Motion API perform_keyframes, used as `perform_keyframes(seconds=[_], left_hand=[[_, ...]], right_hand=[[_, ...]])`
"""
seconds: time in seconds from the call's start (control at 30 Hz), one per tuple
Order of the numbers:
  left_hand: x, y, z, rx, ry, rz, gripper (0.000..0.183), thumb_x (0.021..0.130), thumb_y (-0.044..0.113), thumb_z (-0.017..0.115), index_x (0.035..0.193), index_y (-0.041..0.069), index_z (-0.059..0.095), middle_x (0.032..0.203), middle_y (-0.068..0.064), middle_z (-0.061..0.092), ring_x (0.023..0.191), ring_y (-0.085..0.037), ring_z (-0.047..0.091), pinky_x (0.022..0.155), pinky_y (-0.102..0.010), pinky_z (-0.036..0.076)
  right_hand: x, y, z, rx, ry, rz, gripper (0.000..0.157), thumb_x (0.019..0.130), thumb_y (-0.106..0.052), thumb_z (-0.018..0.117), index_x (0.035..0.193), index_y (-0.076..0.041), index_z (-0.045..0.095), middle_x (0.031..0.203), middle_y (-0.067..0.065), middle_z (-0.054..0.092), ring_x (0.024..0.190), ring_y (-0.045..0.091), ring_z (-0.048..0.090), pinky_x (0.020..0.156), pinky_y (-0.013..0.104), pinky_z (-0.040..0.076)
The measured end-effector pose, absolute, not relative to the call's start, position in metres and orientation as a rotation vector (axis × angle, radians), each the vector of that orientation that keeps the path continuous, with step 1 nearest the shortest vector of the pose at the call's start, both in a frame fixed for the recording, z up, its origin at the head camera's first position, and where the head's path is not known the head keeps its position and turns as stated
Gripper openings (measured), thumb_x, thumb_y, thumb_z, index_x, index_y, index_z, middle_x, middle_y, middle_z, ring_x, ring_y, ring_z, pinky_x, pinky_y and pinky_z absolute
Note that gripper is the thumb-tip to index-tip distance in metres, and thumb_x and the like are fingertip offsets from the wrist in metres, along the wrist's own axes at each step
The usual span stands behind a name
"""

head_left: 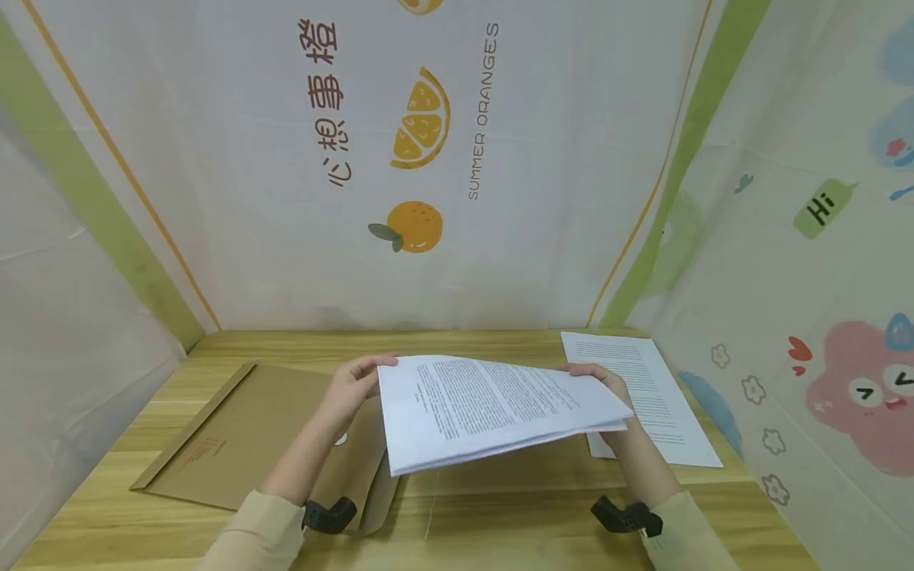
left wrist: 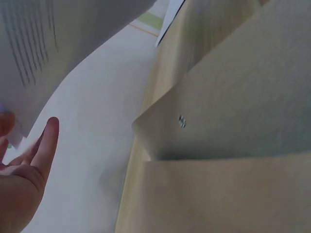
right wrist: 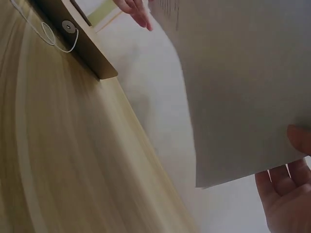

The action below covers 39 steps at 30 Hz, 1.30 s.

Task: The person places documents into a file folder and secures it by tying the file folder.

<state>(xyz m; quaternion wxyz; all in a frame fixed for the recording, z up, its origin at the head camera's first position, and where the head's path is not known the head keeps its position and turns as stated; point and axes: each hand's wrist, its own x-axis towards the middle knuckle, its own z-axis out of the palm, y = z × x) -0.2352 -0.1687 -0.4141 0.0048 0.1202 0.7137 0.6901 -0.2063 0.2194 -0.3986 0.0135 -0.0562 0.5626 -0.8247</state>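
A thin stack of printed paper sheets (head_left: 493, 404) is held up above the table, tilted, its lower edges slightly fanned. My left hand (head_left: 351, 387) pinches the stack's left corner; in the left wrist view that hand (left wrist: 22, 187) has its thumb at the paper's corner and another finger extended. At the right end my right hand (head_left: 610, 385) grips the edge, and the right wrist view shows its thumb (right wrist: 300, 138) against one face. Below and to the left lies a brown kraft envelope (head_left: 278, 420), its flap (left wrist: 233, 97) raised at the mouth.
Another printed sheet (head_left: 643, 396) lies at the table's right side, partly behind my right hand. A round string button (right wrist: 68, 26) with white string is on the envelope. Printed cloth walls (head_left: 250, 198) enclose the wooden table (head_left: 514, 515) at the back and sides.
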Motion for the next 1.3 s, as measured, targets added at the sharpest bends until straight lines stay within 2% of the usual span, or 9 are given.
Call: perform_keyframes(seconds=[0.2,0.37,0.53,0.67,0.77,0.9,1.0,1.13,1.3], left_hand=[[-0.231,-0.165,-0.413,0.188,2.001,2.246,0.051,0.102,0.026,0.046,0.146,0.004,0.033,0.129,-0.016,0.051,0.103,-0.019,0.059,0.087,-0.029,0.049],[-0.227,-0.161,-0.412,0.136,1.754,2.373,0.055,0.104,0.028,0.038,0.151,0.006,0.019,0.112,-0.007,0.057,0.089,-0.014,0.061,0.074,-0.025,0.051],[-0.221,-0.157,-0.411,0.085,1.673,2.334,0.061,0.103,0.047,0.028,0.145,0.002,0.028,0.102,-0.005,0.061,0.087,-0.018,0.062,0.073,-0.031,0.051],[-0.218,-0.155,-0.411,0.086,1.722,2.284,0.054,0.104,0.036,0.036,0.138,-0.005,0.036,0.102,-0.008,0.065,0.091,-0.020,0.065,0.077,-0.033,0.054],[-0.216,-0.156,-0.413,0.132,1.793,2.239,0.045,0.101,0.017,0.043,0.138,-0.008,0.035,0.103,-0.010,0.066,0.090,-0.022,0.067,0.076,-0.036,0.056],[-0.214,-0.159,-0.414,0.213,1.878,2.187,0.047,0.098,0.006,0.045,0.141,-0.007,0.030,0.109,-0.015,0.064,0.092,-0.025,0.067,0.077,-0.039,0.056],[-0.214,-0.164,-0.415,0.263,1.935,2.152,0.051,0.098,0.005,0.046,0.145,-0.003,0.026,0.114,-0.019,0.061,0.093,-0.026,0.067,0.077,-0.040,0.056],[-0.212,-0.170,-0.416,0.308,1.968,2.140,0.055,0.097,0.004,0.046,0.148,0.000,0.023,0.119,-0.022,0.059,0.095,-0.027,0.066,0.078,-0.039,0.055],[-0.211,-0.174,-0.416,0.295,2.067,2.087,0.053,0.097,0.003,0.048,0.146,0.001,0.028,0.116,-0.021,0.061,0.091,-0.029,0.067,0.075,-0.038,0.056]], right_hand=[[-0.200,0.214,-0.400,-0.250,1.857,-2.570,0.036,0.094,0.008,0.046,0.082,-0.010,0.074,0.106,-0.001,0.066,0.099,0.016,0.063,0.074,0.025,0.055],[-0.199,0.212,-0.407,-0.267,2.069,-2.500,0.028,0.088,0.012,0.052,0.085,-0.005,0.074,0.111,-0.004,0.066,0.113,0.021,0.056,0.073,0.023,0.054],[-0.200,0.207,-0.413,-0.259,2.192,-2.491,0.027,0.084,0.016,0.053,0.087,0.000,0.074,0.134,0.012,0.053,0.131,0.038,0.036,0.071,0.019,0.053],[-0.200,0.204,-0.417,-0.219,2.216,-2.462,0.025,0.087,0.014,0.050,0.095,0.006,0.072,0.149,0.024,0.031,0.136,0.043,0.027,0.070,0.018,0.053],[-0.201,0.203,-0.420,-0.092,2.182,-2.404,0.028,0.095,0.003,0.045,0.115,0.005,0.065,0.150,0.019,0.032,0.133,0.033,0.037,0.075,0.020,0.053],[-0.205,0.207,-0.423,-0.022,1.960,-2.434,0.045,0.102,-0.010,0.033,0.146,-0.004,0.036,0.137,0.016,0.049,0.109,0.016,0.060,0.079,0.025,0.053],[-0.208,0.212,-0.427,-0.058,1.879,-2.363,0.054,0.105,-0.026,0.031,0.151,-0.001,0.018,0.118,0.014,0.061,0.091,0.016,0.067,0.077,0.029,0.055],[-0.207,0.216,-0.435,-0.083,2.060,-2.045,0.065,0.102,-0.040,0.042,0.137,0.014,0.034,0.095,0.010,0.068,0.079,0.019,0.068,0.069,0.029,0.056],[-0.202,0.216,-0.442,-0.165,2.190,-1.879,0.047,0.099,-0.017,0.052,0.130,0.018,0.042,0.102,0.018,0.068,0.086,0.025,0.068,0.071,0.034,0.057]])
